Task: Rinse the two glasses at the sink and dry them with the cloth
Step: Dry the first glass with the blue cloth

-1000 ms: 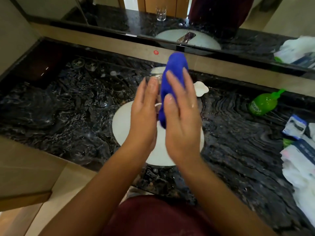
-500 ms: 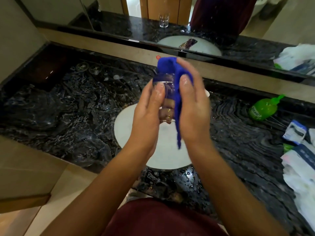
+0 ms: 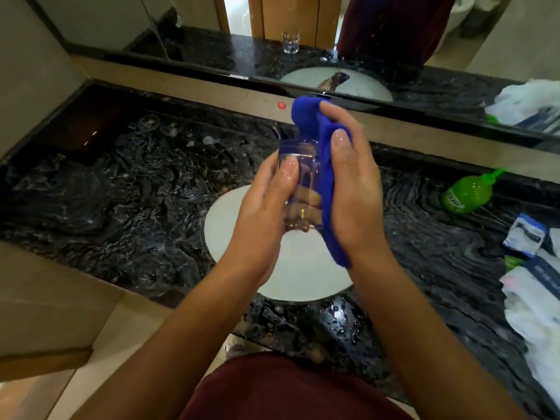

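Above the white sink (image 3: 230, 219) I hold a clear glass (image 3: 298, 183) upright between both hands. My left hand (image 3: 263, 216) grips its left side, fingers showing through the wall. A blue cloth (image 3: 321, 165) is stuffed into the mouth of the glass and drapes down its right side, pressed there by my right hand (image 3: 354, 192). The other glass shows only as a mirror reflection (image 3: 291, 41), standing on the counter; the real one is hidden from view.
The wet black marble counter (image 3: 121, 192) surrounds the sink. A green bottle (image 3: 468, 192) lies at the right, with white packets and bags (image 3: 533, 268) by the right edge. The mirror (image 3: 212, 31) runs along the back above a beige ledge.
My hands have lifted a little and turned the glass. The cloth has shifted from covering the glass to hanging down its right side under my right palm.
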### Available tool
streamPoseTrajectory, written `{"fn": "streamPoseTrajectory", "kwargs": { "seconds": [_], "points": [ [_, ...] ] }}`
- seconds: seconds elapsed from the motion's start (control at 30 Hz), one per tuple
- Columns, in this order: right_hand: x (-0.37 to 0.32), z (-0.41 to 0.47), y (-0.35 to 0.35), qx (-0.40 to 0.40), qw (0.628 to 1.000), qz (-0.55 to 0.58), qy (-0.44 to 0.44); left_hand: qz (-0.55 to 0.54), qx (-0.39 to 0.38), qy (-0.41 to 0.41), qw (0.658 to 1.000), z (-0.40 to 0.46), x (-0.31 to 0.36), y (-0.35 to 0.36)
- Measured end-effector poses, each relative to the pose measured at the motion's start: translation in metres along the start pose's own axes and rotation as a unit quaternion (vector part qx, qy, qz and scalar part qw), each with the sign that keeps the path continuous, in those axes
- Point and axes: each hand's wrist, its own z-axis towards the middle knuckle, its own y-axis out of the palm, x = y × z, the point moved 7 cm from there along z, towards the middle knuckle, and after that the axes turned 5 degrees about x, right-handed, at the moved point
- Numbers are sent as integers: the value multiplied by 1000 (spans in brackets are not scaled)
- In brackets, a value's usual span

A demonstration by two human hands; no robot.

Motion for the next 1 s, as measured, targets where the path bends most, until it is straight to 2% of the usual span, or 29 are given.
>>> {"fn": "streamPoseTrajectory", "kwargs": {
  "seconds": [0.13, 0.3, 0.5, 0.6, 0.7, 0.77, 0.87, 1.0],
  "points": [
    [-5, -47, 17, -25, 993, -97, -58, -38, 69, 17, 997, 7, 11, -19],
    [7, -80, 24, -76, 974, -167, -130, -74, 81, -20, 994, 6, 6, -26],
    [-5, -52, 8, -123, 977, -84, -150, -153, 40, -93, 983, -1, -5, -16],
    [-2, -45, 5, -125, 990, 39, -61, -167, 21, -80, 982, 0, -4, -16],
    [9, -34, 3, -51, 990, 116, 55, -123, 12, -62, 990, -3, -6, -15],
    [12, -35, 3, -9, 990, 109, 89, -93, 7, -60, 994, -5, -7, -13],
    [2, -48, 6, 10, 998, 36, 49, -48, 17, -49, 998, -4, -8, -16],
    [-4, -51, -1, 55, 998, -28, -17, 115, 103, 56, 986, -6, 2, -26]
  ]
}}
